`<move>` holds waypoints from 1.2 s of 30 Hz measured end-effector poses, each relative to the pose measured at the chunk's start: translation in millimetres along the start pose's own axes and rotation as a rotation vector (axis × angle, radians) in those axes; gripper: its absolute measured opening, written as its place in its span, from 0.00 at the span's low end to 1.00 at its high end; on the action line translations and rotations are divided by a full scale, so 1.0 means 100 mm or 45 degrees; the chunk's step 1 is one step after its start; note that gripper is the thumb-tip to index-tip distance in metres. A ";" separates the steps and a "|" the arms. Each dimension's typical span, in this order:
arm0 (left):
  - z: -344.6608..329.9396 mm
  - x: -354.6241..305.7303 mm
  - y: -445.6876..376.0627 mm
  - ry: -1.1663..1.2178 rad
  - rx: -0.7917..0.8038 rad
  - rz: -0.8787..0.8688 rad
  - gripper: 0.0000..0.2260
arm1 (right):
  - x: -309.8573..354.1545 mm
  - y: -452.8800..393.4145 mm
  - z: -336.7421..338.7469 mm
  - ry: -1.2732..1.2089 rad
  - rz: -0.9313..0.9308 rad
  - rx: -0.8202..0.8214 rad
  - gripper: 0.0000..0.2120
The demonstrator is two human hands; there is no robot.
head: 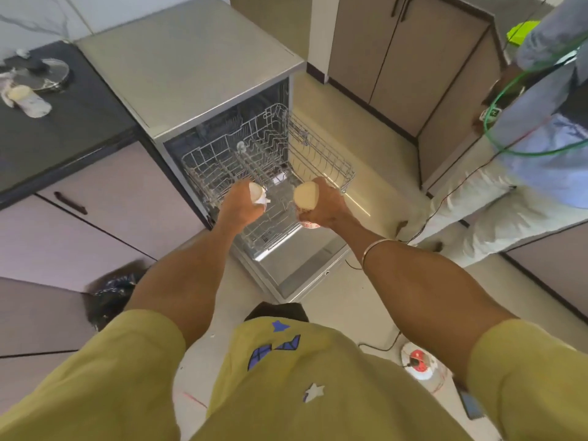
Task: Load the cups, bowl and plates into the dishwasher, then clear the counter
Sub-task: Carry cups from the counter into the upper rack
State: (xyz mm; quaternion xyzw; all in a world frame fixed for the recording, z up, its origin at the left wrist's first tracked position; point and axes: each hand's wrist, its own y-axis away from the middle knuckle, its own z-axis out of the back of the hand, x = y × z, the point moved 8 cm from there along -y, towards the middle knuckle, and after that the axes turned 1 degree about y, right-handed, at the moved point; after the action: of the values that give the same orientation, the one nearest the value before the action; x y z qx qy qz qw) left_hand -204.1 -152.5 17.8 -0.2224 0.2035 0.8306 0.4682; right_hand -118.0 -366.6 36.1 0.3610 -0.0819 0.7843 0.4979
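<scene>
Cups — 2 white ceramic ones: I see my left hand [237,203] gripping one cup [257,193], my right hand [324,203] gripping the red-patterned cup [305,197], both above the pulled-out grey wire dishwasher rack [222,160].

- Left hand [237,206] grips a white cup [257,193] over the dishwasher rack [222,160].
- Right hand [324,206] grips a cream-lined cup [306,196].
- Another cup [28,101] lies on the dark desk [79,122].
</scene>
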 end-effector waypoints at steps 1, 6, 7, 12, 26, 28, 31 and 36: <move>-0.02 0.03 -0.04 0.012 -0.016 0.022 0.30 | -0.02 -0.07 0.01 0.008 0.006 0.006 0.45; -0.20 0.11 -0.24 0.075 -0.080 0.166 0.33 | -0.02 -0.48 0.05 0.039 0.045 0.068 0.45; -0.24 0.13 -0.29 0.082 -0.082 0.176 0.33 | 0.00 -0.57 0.05 0.048 0.058 0.087 0.45; -0.23 0.23 -0.51 0.158 -0.178 0.315 0.31 | 0.13 -1.13 0.04 0.115 0.127 0.152 0.45; -0.06 0.54 -0.74 0.176 -0.344 0.677 0.29 | 0.63 -2.13 -0.34 0.205 0.323 0.409 0.43; -0.09 0.57 -0.77 0.218 -0.399 0.748 0.28 | 0.70 -2.24 -0.43 0.243 0.373 0.475 0.43; -0.17 0.59 -0.83 0.271 -0.453 0.835 0.28 | 0.80 -2.42 -0.55 0.246 0.429 0.568 0.42; -0.27 0.67 -0.96 0.306 -0.517 0.984 0.29 | 0.86 -2.84 -0.79 0.258 0.463 0.657 0.44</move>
State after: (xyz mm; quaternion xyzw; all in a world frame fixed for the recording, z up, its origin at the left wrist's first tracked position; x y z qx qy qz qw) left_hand -146.7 -75.0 -54.8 -0.3123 0.1573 0.9358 0.0436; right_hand 61.4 -126.6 -30.6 0.3748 0.1063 0.8872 0.2474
